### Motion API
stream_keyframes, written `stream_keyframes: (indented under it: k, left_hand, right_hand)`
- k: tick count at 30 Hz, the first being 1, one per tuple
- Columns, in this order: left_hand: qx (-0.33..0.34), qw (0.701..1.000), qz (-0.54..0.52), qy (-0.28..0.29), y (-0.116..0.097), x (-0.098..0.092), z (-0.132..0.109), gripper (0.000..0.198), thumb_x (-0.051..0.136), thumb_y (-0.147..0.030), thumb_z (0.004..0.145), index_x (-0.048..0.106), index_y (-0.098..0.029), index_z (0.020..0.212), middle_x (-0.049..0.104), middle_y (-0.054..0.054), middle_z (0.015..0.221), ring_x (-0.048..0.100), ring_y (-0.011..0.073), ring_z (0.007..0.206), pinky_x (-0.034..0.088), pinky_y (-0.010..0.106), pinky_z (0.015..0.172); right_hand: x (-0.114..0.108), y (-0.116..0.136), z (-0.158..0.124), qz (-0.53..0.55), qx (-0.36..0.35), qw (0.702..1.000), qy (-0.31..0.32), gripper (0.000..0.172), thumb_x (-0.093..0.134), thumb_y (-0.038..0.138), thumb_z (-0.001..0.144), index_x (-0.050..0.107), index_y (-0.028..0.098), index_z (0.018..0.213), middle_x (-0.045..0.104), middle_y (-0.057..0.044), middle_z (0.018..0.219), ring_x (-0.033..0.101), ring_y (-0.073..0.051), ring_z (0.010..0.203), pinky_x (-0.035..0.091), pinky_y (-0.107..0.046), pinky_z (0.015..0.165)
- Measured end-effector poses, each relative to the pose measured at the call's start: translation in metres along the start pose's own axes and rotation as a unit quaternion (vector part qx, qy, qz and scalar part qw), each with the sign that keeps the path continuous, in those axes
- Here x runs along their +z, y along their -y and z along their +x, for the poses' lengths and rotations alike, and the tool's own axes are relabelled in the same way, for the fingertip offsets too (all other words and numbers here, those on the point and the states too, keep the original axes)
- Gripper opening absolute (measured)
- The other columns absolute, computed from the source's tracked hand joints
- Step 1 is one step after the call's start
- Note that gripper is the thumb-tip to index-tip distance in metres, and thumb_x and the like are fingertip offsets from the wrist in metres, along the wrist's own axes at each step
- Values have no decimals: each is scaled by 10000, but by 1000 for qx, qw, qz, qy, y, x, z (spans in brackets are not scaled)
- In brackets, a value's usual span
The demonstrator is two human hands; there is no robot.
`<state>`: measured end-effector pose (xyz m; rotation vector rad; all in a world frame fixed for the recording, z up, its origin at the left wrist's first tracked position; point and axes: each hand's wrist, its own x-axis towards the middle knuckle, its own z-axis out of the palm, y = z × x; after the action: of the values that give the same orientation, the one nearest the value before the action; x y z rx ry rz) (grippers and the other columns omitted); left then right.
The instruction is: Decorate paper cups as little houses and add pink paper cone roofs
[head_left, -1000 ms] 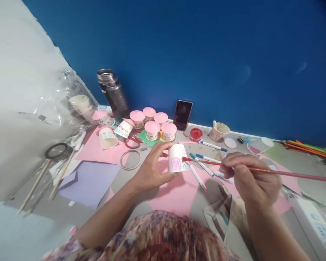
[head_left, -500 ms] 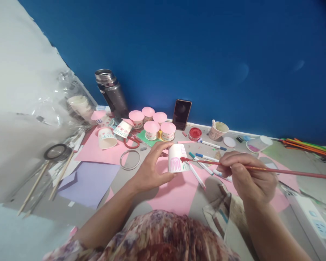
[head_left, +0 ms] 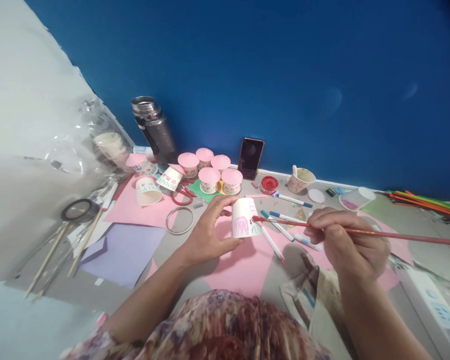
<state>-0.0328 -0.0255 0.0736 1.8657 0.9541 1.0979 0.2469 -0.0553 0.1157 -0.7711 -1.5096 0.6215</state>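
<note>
My left hand [head_left: 212, 230] is closed around a white paper cup [head_left: 243, 212], held upside down above a sheet of pink paper [head_left: 243, 265]. The cup carries a pink scribbled arch, a purple window outline and green strokes near its rim. Between the fingers of my right hand [head_left: 350, 242] is a long red paintbrush [head_left: 401, 237]. Its red-loaded tip touches or nearly touches the cup's side, where small red marks show. Behind the cup stands an open pot of red paint [head_left: 269, 184]. Several markers, among them a teal-capped marker [head_left: 277, 227], lie between my hands.
Several decorated cups with pink paper tops [head_left: 210, 177] stand at the back, left of a phone [head_left: 251, 157] leaning on the blue wall. Further left are a dark flask [head_left: 155, 130], red-handled scissors [head_left: 182, 196] and black tape [head_left: 77, 210]. A power strip [head_left: 431, 300] lies at right.
The brush tip and my right hand have shifted slightly right across the cup. Fresh red marks show on the cup's side. My left hand stays almost still.
</note>
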Motion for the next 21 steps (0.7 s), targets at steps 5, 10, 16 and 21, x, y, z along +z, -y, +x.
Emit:
stream_keyframes:
  k: [5, 10, 16, 21]
  left_hand:
    - [-5, 1000, -6, 1, 1, 0, 0, 777, 809, -183, 760, 501, -326, 1458, 525, 113, 1495, 529, 328, 1392, 526, 495, 1109]
    - [-5, 1000, -17, 3, 2, 0, 0, 782, 813, -176, 761, 497, -339, 1458, 515, 110, 1503, 526, 326, 1400, 521, 512, 1115]
    - [-8, 1000, -27, -1, 0, 1, 0, 764, 822, -191, 763, 510, -331, 1447, 521, 114, 1498, 530, 333, 1401, 515, 516, 1122]
    - [-8, 1000, -27, -1, 0, 0, 0, 767, 827, -181, 761, 512, -332, 1444, 522, 109, 1505, 534, 330, 1400, 514, 506, 1123]
  right_hand:
    - [1, 1, 0, 5, 4, 1000, 0, 157, 670, 266, 991, 807, 204, 946, 731, -65, 731, 655, -192, 622, 492, -289, 468]
    - [2, 2, 1, 13, 1, 999, -32, 155, 686, 280, 982, 806, 190, 944, 713, -67, 724, 642, -187, 608, 492, -294, 464]
    - [1, 2, 1, 6, -1, 1000, -10, 163, 656, 270, 1000, 800, 205, 960, 729, -66, 731, 650, -194, 628, 496, -310, 492]
    - [-2, 4, 2, 9, -6, 999, -36, 163, 683, 297, 984, 792, 191, 924, 672, -47, 681, 611, -184, 602, 489, -324, 519]
